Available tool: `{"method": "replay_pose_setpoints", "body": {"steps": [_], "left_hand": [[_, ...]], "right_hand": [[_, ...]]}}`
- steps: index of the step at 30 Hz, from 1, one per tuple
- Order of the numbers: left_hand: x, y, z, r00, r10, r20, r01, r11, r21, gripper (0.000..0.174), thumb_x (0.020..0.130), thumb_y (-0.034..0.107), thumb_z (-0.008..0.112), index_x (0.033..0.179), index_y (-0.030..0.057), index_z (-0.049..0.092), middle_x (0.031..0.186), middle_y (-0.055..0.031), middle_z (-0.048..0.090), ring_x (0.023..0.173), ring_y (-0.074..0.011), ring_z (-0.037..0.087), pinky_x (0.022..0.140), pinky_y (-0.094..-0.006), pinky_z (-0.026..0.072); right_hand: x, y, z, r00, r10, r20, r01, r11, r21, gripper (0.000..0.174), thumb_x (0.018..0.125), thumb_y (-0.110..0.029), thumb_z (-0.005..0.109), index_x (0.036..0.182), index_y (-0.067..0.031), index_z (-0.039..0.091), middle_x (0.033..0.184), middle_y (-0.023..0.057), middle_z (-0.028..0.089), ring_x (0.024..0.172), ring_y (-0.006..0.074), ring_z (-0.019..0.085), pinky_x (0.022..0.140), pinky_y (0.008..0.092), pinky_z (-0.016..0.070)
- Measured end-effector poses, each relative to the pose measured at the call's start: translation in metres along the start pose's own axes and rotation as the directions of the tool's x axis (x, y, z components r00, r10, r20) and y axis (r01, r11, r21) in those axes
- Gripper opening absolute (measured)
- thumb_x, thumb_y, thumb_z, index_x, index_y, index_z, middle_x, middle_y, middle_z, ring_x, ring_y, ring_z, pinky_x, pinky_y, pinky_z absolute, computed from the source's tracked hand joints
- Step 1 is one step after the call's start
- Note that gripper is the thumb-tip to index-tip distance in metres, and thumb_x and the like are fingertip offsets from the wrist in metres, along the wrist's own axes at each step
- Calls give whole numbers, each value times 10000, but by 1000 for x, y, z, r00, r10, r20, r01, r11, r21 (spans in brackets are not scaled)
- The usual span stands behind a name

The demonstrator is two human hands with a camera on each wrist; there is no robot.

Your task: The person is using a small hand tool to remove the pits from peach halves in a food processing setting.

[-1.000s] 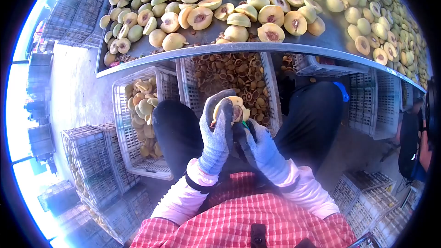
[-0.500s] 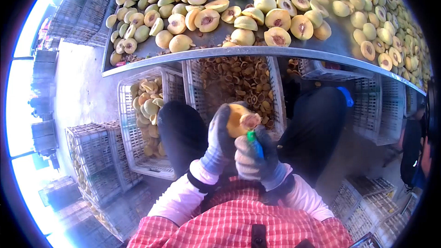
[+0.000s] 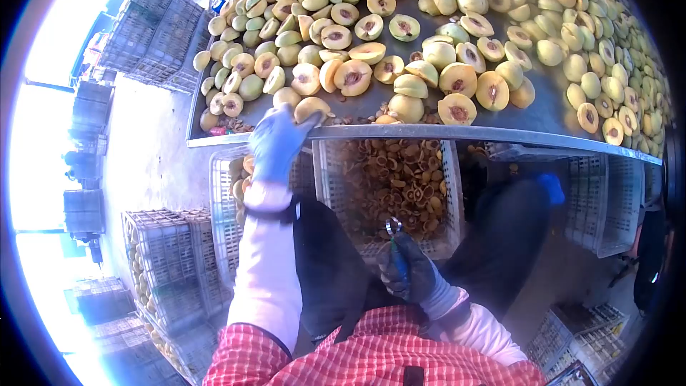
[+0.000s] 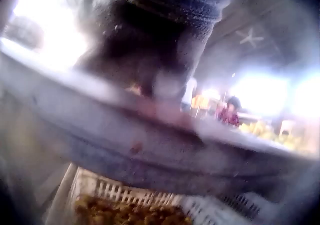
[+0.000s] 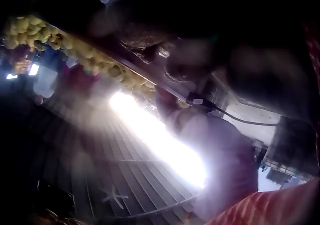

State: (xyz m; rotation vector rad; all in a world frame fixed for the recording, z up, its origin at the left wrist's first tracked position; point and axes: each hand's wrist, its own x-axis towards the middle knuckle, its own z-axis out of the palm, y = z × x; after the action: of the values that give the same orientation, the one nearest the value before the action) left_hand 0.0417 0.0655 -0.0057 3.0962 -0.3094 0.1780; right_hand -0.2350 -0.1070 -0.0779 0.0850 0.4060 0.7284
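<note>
**Right hand gripping the pitter, left hand at a peach half on the table's edge**

The right hand (image 3: 409, 273), in a grey-blue glove, is curling its fingers round a pitting tool (image 3: 395, 244). It is holding the tool low in front of the body, with the metal loop pointing up and away. The right wrist view is too dark and glared to add anything about this grip.

The left hand (image 3: 277, 139), in a blue glove, is stretching out on a long pale sleeve (image 3: 266, 264) to the near rim of the metal table (image 3: 500, 134). Its fingertips are lying against a peach half (image 3: 312, 108) that is sitting right at the table's edge. The hand is blurring in both views, so I cannot tell whether the fingers are closing on the fruit or only touching it. In the left wrist view the gloved hand (image 4: 155, 39) is showing just above the table rim (image 4: 150, 150).

Cut peach halves (image 3: 457, 64) are covering the table beyond, many lying with the stone hollow up. Under the table, a white crate of pits (image 3: 389, 179) is standing between the person's knees. A second crate (image 3: 227, 171) holding peach pieces is standing just beside it, under the left arm. Stacked crates (image 3: 153, 243) are standing further off on the person's left.
</note>
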Motion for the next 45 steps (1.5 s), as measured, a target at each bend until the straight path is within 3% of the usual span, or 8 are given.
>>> {"method": "replay_pose_setpoints", "body": {"steps": [5, 7, 11, 20, 26, 29, 35, 45], "left_hand": [[73, 24, 22, 909, 70, 411, -138, 981, 137, 801, 706, 645, 678, 1131, -27, 574, 1011, -217, 673, 947, -344, 661, 828, -410, 508], [66, 12, 34, 919, 209, 334, -117, 954, -275, 781, 687, 532, 739, 1187, -29, 529, 996, -182, 673, 943, -281, 665, 851, -392, 503], [-34, 45, -12, 902, 354, 248, 247, 48, -968, 827, 670, 327, 795, 1328, -12, 424, 1196, -132, 572, 1075, -198, 580, 924, -345, 470], [-154, 103, -2, 864, 355, 357, 501, -531, -684, 899, 744, 354, 716, 1444, -1, 277, 1318, -194, 481, 1204, -279, 501, 1041, -355, 391], [-170, 113, -12, 899, 156, 408, 434, -210, -876, 579, 938, 398, 525, 1361, 26, 394, 1259, -155, 510, 1134, -221, 530, 978, -335, 433], [-176, 123, -10, 934, 100, 344, 346, -6, -938, 466, 997, 362, 441, 1306, 14, 456, 1209, -113, 538, 1112, -188, 527, 990, -318, 400], [-194, 124, 1, 957, 28, 290, 284, 123, -951, 417, 975, 309, 511, 1249, -5, 494, 1204, -111, 538, 1103, -182, 529, 970, -310, 418], [-200, 128, -8, 941, 16, 339, 339, -77, -938, 388, 956, 262, 556, 1234, -7, 525, 1153, -107, 586, 1019, -168, 591, 897, -285, 479]], "right_hand": [[1, -11, -3, 997, -61, 46, 60, 998, 28, 455, 983, -501, 396, 920, -101, 603, 585, -10, 442, 438, 90, 385, 386, 212, 322], [2, -11, 8, 966, -190, -175, 178, 981, -79, 433, 979, -486, 421, 916, -97, 602, 599, -6, 466, 443, 107, 406, 386, 230, 331], [-9, -24, 39, 853, -471, -225, 371, 850, -373, 391, 962, -460, 498, 924, -85, 600, 609, 19, 540, 450, 114, 460, 415, 243, 366], [-5, -19, 47, 609, -770, 191, 318, 16, -948, 228, 922, -168, 585, 1021, 36, 568, 777, 172, 617, 698, 219, 621, 641, 338, 470], [-25, -27, 57, 558, -820, 123, 207, -6, -978, 214, 887, -98, 616, 1080, -28, 555, 807, 131, 622, 735, 189, 634, 677, 325, 490], [-17, -35, 61, 326, -898, 296, 266, -213, -940, 217, 869, -94, 634, 1063, -40, 553, 848, 123, 623, 751, 216, 650, 679, 331, 505], [-23, -23, 55, 375, -781, 500, -78, -564, -822, 298, 751, -119, 716, 1001, -64, 564, 812, 138, 605, 720, 357, 625, 614, 410, 495], [-36, 0, 54, 451, -751, 482, 183, -450, -874, 219, 754, -106, 708, 913, -68, 563, 758, 134, 583, 670, 322, 615, 592, 390, 480]]}}
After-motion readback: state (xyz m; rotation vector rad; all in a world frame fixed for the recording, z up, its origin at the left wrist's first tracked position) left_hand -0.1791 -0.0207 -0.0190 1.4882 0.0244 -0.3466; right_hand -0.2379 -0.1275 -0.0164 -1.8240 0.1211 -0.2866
